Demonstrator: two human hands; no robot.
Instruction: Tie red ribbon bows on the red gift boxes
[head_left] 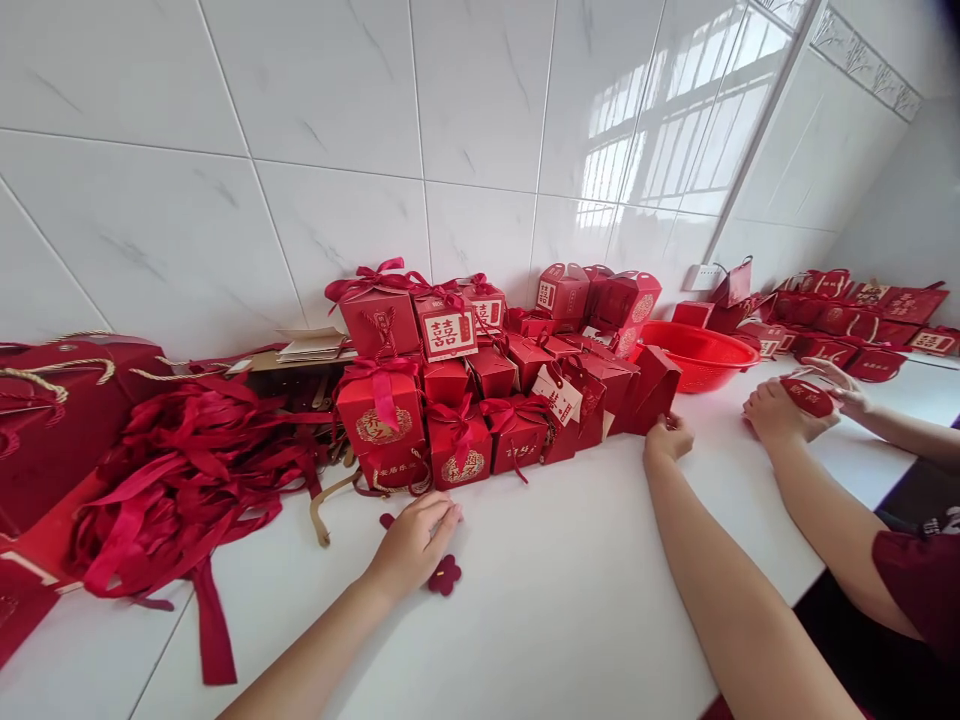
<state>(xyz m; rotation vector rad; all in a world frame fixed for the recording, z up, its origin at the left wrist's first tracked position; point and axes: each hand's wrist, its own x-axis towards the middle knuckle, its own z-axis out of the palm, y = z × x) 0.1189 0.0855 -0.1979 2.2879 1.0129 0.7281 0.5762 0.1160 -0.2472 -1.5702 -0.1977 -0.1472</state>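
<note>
— Surface?
— White, smooth tabletop, crossed by a thin dark seam at lower left.
— And the room?
— Marble-patterned white tile wall, glossy enough to mirror a barred window at upper right; power socket low down, near a red plastic basin.
— Along the wall?
— Stacked red gift boxes, several with bows, some with double-happiness labels; to their left, a tangled heap of red ribbon beside red gift bags with rope handles.
— Left hand?
— Low over the tabletop, fingers loosely bent and close together, just beside a dark red felt-like flower. Anything under the fingers? Cannot tell.
— Right hand?
— Fingers curled at the near lower end of a plain red card box, rightmost in the row. Gripped or merely touched? Cannot tell.
— Farther right?
— Co-worker's hands, around a small dark red item with lettering.
</note>
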